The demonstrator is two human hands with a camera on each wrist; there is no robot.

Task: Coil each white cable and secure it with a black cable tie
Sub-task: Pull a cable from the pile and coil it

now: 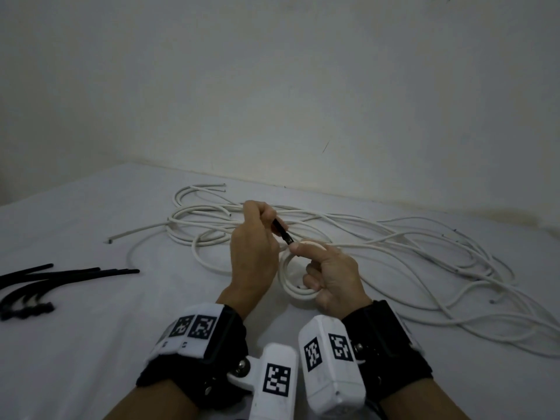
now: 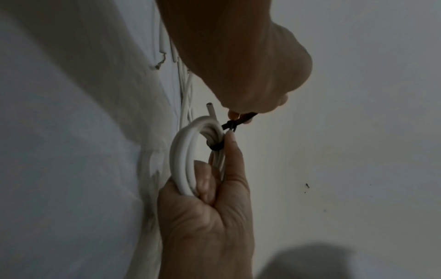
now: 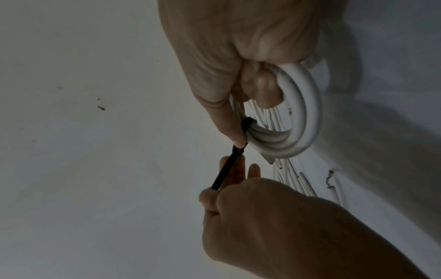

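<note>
A small coil of white cable (image 1: 295,291) is held just above the white surface. My right hand (image 1: 327,274) grips the coil, its index fingertip pressed against the head of a black cable tie (image 1: 282,231). The tie is looped round the coil's strands (image 2: 216,147). My left hand (image 1: 257,237) pinches the tie's free tail, which runs up and away from the coil. The right wrist view shows the right hand (image 3: 238,56) curled through the coil (image 3: 307,117), the tie's tail (image 3: 226,169) stretched taut, and the left hand (image 3: 250,217) gripping it. One cable end (image 2: 211,111) sticks out of the coil.
Several loose white cables (image 1: 394,253) sprawl over the surface behind and right of my hands. A bunch of spare black cable ties (image 1: 45,277) lies at the left. A pale wall (image 1: 303,101) rises at the back.
</note>
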